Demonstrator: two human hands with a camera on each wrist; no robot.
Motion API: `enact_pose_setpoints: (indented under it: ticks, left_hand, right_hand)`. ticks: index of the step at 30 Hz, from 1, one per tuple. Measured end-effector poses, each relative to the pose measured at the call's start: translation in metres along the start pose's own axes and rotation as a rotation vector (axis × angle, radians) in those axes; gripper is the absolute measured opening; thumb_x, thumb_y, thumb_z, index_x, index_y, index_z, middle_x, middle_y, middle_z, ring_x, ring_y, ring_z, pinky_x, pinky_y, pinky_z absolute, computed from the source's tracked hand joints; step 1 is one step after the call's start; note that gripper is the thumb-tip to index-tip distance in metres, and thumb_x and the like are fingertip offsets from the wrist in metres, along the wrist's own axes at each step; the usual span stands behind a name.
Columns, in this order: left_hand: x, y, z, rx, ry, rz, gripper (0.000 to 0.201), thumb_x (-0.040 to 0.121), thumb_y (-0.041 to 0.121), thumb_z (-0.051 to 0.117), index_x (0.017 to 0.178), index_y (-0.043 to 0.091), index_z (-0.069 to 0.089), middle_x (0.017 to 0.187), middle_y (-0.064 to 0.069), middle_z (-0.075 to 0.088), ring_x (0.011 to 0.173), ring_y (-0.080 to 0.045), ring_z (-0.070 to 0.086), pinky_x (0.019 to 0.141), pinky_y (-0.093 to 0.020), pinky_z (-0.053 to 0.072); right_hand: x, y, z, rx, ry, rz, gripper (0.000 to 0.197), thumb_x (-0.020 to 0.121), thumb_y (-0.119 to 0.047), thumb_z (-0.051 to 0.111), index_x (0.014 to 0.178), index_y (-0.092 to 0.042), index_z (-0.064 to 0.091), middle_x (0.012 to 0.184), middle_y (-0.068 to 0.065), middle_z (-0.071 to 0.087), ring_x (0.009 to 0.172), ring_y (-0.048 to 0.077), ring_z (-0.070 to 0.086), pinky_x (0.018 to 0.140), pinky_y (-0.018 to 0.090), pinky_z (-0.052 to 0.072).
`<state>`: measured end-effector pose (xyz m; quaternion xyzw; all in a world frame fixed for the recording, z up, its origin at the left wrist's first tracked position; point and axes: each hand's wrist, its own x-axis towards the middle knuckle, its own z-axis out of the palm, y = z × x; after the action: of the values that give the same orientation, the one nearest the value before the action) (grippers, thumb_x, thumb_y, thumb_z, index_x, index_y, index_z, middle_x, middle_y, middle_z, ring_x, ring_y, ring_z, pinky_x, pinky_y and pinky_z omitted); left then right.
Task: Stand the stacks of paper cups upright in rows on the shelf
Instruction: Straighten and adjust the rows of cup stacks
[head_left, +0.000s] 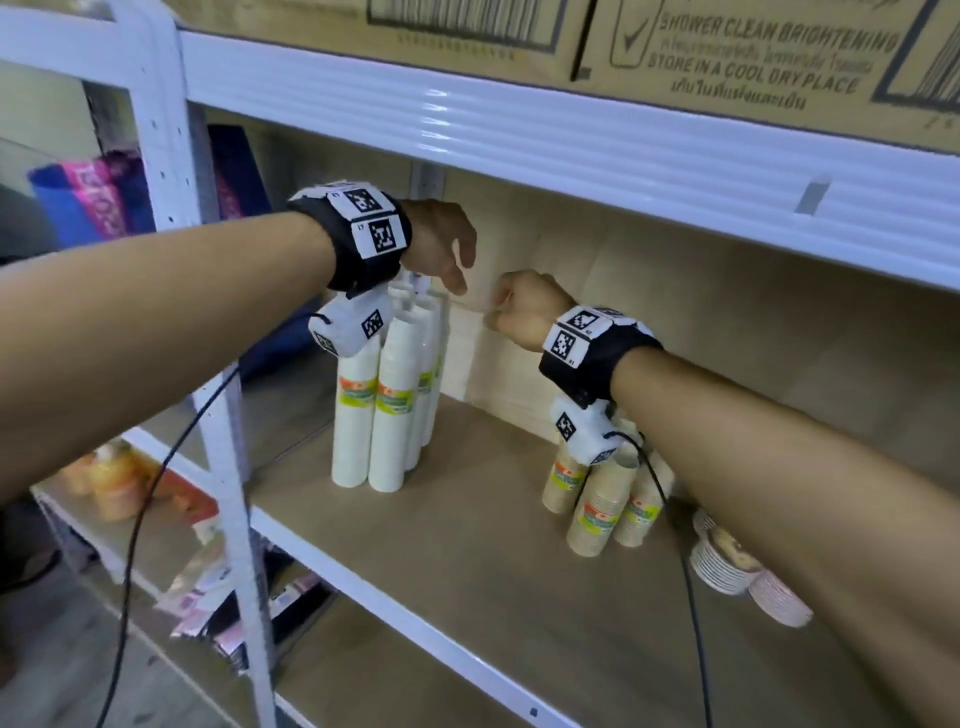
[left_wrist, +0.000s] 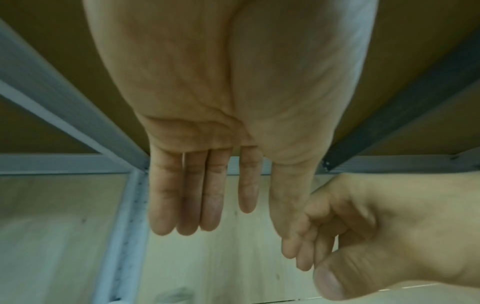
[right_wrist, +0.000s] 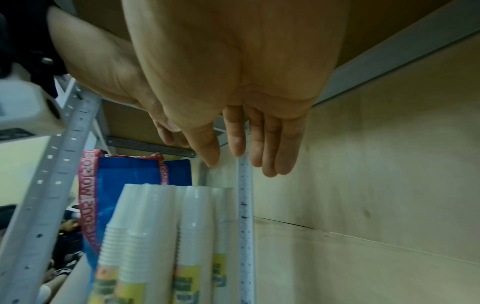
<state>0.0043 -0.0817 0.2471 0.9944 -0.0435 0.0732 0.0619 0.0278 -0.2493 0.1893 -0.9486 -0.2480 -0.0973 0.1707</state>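
Several tall white paper cup stacks (head_left: 387, 405) with yellow-green labels stand upright in a tight cluster at the left end of the wooden shelf (head_left: 467, 545). They also fill the bottom of the right wrist view (right_wrist: 194, 226). Shorter brown cup stacks (head_left: 597, 509) stand further right, partly hidden under my right wrist. My left hand (head_left: 460, 283) hovers just above the white stacks with straight fingers (left_wrist: 187, 205), holding nothing. Close beside it, my right hand (head_left: 501, 312) hangs in the air, fingers relaxed (right_wrist: 272, 156), and it is empty too.
The white beam of the upper shelf (head_left: 519, 135) runs close above both hands, with cardboard boxes (head_left: 753, 57) on top. A perforated upright post (head_left: 171, 130) stands left of the white stacks. Stacked patterned bowls (head_left: 722, 561) lie at the right. A blue bag (right_wrist: 124, 185) sits behind the post.
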Motion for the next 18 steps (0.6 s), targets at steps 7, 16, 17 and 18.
enact_pose_setpoints:
  ticks: [7, 16, 17, 18]
  left_hand:
    - [-0.021, -0.063, 0.004, -0.012, -0.011, -0.122, 0.032, 0.081, 0.031, 0.078, 0.11, 0.023, 0.065, 0.103, 0.005, 0.049, 0.097, -0.016, 0.05, 0.076, -0.028, 0.042]
    - [-0.033, -0.09, 0.033, -0.102, -0.125, -0.176, 0.037, 0.084, 0.03, 0.075, 0.118, 0.023, 0.062, 0.111, -0.001, 0.055, 0.083, -0.018, 0.062, 0.057, -0.023, 0.05]
    - [-0.033, -0.09, 0.037, -0.124, -0.126, -0.173, 0.038, 0.084, 0.029, 0.075, 0.119, 0.022, 0.062, 0.112, -0.002, 0.056, 0.083, -0.018, 0.063, 0.056, -0.023, 0.051]
    - [-0.033, -0.09, 0.041, -0.14, -0.131, -0.169, 0.039, 0.084, 0.029, 0.076, 0.119, 0.022, 0.061, 0.113, -0.002, 0.056, 0.084, -0.019, 0.064, 0.058, -0.024, 0.052]
  right_hand:
    - [0.015, -0.062, 0.026, 0.06, -0.015, -0.092, 0.029, 0.085, -0.038, 0.066, 0.101, -0.014, 0.065, 0.104, 0.007, 0.066, 0.091, 0.028, 0.064, 0.081, 0.035, 0.055]
    - [0.022, -0.083, 0.052, 0.074, -0.058, -0.051, 0.04, 0.081, -0.04, 0.069, 0.113, -0.017, 0.062, 0.102, 0.004, 0.063, 0.086, 0.025, 0.061, 0.066, 0.028, 0.043]
    - [0.023, -0.083, 0.054, 0.074, -0.067, -0.05, 0.04, 0.081, -0.041, 0.07, 0.112, -0.016, 0.062, 0.104, 0.005, 0.064, 0.088, 0.026, 0.061, 0.067, 0.028, 0.044]
    - [0.024, -0.083, 0.055, 0.077, -0.076, -0.046, 0.041, 0.08, -0.042, 0.071, 0.11, -0.015, 0.062, 0.105, 0.006, 0.064, 0.091, 0.027, 0.062, 0.068, 0.029, 0.045]
